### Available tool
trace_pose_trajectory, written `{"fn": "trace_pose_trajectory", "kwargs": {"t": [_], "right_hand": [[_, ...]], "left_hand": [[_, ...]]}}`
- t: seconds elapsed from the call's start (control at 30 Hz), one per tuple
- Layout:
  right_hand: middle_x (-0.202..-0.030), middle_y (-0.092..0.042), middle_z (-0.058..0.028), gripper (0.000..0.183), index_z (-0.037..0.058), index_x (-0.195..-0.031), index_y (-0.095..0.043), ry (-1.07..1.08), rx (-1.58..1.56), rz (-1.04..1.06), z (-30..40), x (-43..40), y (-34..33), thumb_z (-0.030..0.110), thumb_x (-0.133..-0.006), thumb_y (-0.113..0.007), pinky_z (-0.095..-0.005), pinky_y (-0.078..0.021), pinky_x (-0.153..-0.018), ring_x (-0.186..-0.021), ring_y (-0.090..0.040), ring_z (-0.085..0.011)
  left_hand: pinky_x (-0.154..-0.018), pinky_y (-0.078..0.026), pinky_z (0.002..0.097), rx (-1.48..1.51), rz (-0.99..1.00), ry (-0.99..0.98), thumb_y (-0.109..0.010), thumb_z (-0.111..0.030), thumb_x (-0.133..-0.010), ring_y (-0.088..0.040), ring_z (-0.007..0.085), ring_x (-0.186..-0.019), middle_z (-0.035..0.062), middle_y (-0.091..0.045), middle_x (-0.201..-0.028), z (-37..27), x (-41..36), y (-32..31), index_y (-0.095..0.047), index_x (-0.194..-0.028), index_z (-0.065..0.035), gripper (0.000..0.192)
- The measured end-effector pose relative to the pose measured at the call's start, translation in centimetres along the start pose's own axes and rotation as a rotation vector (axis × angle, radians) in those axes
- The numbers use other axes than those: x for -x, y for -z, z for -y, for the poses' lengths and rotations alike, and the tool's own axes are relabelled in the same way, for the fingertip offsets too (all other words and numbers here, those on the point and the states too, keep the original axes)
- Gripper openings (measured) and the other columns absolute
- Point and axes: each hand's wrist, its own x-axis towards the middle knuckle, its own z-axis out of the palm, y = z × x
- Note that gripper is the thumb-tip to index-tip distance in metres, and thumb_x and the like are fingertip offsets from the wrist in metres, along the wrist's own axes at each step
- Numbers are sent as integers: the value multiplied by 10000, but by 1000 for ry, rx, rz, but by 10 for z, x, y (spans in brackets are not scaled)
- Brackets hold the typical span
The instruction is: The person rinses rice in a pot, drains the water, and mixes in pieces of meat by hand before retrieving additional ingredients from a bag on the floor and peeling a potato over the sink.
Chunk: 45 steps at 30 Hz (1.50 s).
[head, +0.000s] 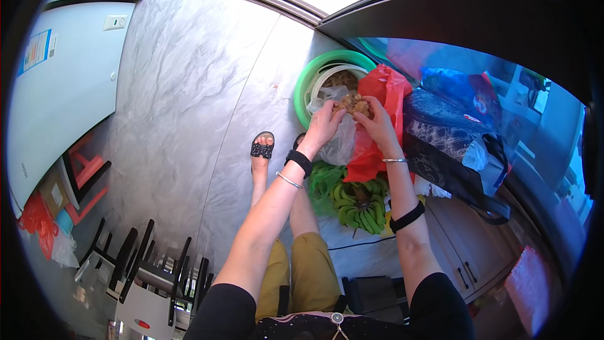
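Between the fingertips of both hands is a knobbly brown clump [351, 102], too small to name more closely. My left hand [323, 125] grips its left side, and my right hand [380, 125] has hold of the right. Beyond them stands a green plastic basin [300, 99] with a white round container [325, 74] inside it. More brown pieces [343, 79] lie in that container. A clear plastic bag [340, 145] hangs below my left hand, partly over the basin. A red plastic bag [384, 84] spreads behind and beneath my right hand.
Green bananas [362, 210] and a green mesh-like bag [325, 182] lie nearer my legs. Several bags, including a dark one [434, 108], crowd the right beside a glass panel. A white appliance [71, 66] and black-legged chairs [151, 274] stand left on the marbled floor [188, 80].
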Motion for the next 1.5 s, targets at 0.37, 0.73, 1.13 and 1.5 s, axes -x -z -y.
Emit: {"fn": "trace_pose_trajectory", "kwargs": {"t": [0.37,0.73,1.13,1.5], "right_hand": [[-870,-600,-159,267,3,-1006,-515,416,657,-387,-20,12,-28,0,-753,-602,-332,-494,-668,-780,-616,-279],[-872,-586,-159,225,13,-952,-543,601,769,-542,-42,17,-6,-50,-739,-582,-348,-476,-691,-792,-590,-303],[-1017,-550,-109,269,3,-1023,-471,275,-84,-522,3,7,-38,-44,-781,-577,-270,-472,-796,-896,-563,-161],[-1114,-530,-129,380,65,-1054,-528,591,520,-272,-7,1,-89,34,-702,-667,-353,-352,-959,-1107,-467,-260]], "left_hand": [[-488,-375,294,17,-258,211,-463,-285,-892,-493,157,-551,51,-509,-639,33,-10,-43,-494,-831,-22,273],[-382,-251,237,889,-129,667,-519,-235,-878,-340,90,-416,-13,-441,-588,5,-33,-81,-542,-775,-76,191],[-534,-412,289,435,-172,538,-518,-311,-863,-609,179,-757,122,-587,-898,32,-42,-52,-431,-1189,3,462],[-873,-421,347,1388,193,155,-393,-339,-927,-495,182,-1047,87,-493,-1180,-6,15,38,-386,-1262,-47,444]]}}
